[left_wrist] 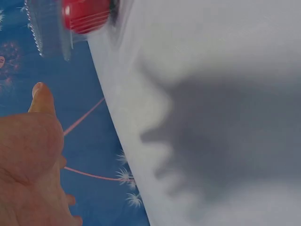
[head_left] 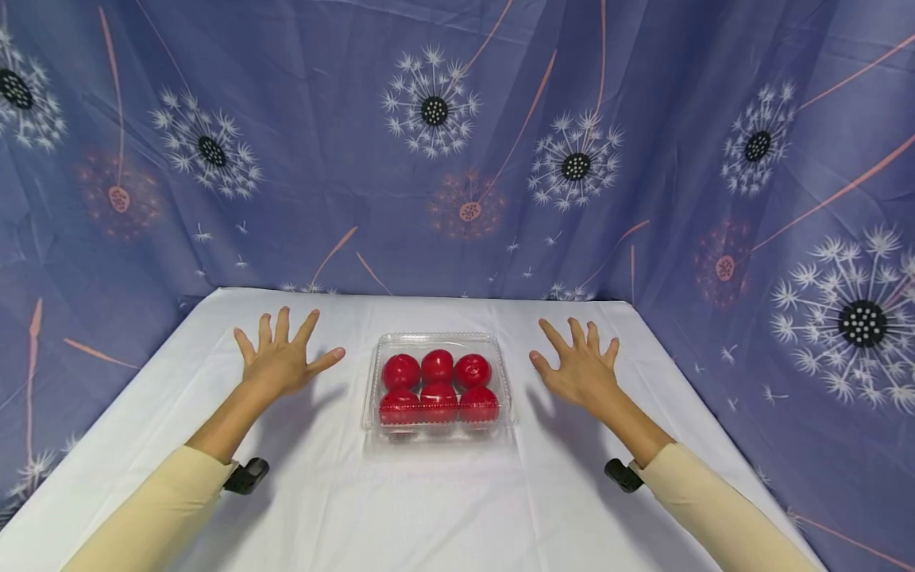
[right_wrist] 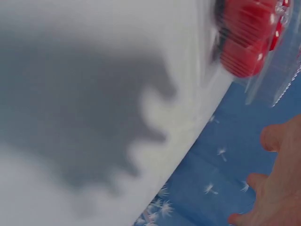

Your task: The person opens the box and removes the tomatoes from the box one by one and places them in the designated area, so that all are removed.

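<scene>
A clear plastic clamshell box (head_left: 438, 385) sits closed at the middle of the white-covered table (head_left: 429, 508), holding six red tomatoes (head_left: 438, 383) in two rows of three. Its longer side runs left to right across the table, so its two short ends face outward, one toward each hand. The left hand (head_left: 280, 359) hovers palm down to the left of the box, fingers straight and spread wide, holding nothing; its thumb points rightward at the box's left end and stops short of it, with bare cloth between. The right hand (head_left: 581, 367) mirrors it on the right side, palm down, fingers likewise fanned and empty, thumb aimed leftward at the right end of the box. Neither hand touches the plastic. The gaps look much alike, the left thumb tip perhaps a shade closer, so neither hand is clearly the nearer. Both hands lie about level with the far row of tomatoes, not the near edge. The shadows cast on the cloth in the wrist views suggest that both palms are held a little above the table. In the left wrist view the left thumb (left_wrist: 41, 98) points up toward a corner of the box (left_wrist: 47, 28), well apart from it.
</scene>
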Available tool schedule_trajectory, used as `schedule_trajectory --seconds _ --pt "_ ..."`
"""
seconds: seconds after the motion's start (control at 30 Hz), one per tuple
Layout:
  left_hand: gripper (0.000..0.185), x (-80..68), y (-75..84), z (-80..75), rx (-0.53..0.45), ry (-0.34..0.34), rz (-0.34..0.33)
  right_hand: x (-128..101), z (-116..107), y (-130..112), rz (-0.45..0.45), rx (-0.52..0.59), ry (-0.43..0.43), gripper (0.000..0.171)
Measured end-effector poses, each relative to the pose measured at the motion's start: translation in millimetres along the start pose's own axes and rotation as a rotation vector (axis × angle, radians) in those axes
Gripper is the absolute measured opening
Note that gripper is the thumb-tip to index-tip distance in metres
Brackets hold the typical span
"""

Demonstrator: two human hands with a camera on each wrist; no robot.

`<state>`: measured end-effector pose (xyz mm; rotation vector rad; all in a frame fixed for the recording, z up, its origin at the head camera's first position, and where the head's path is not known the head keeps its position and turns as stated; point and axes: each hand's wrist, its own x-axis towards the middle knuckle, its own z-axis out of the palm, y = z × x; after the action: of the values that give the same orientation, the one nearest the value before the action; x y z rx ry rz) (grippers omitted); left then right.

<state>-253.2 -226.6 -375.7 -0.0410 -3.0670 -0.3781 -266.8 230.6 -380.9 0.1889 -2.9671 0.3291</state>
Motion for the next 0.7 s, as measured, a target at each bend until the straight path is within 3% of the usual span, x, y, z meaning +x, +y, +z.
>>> schedule_trajectory --seconds 0.23,0.7 --pt "0.096 0.2 12.0 -6.1 -0.045 -0.034 0.016 4.5 -4.5 -16.1 -0.033 0.008 0.011 0.067" --pt "0.092 8.5 27.7 -13.6 -0.233 -0.141 0.068 6.6 -9.1 -60.3 -0.118 0.038 -0.006 0.070"
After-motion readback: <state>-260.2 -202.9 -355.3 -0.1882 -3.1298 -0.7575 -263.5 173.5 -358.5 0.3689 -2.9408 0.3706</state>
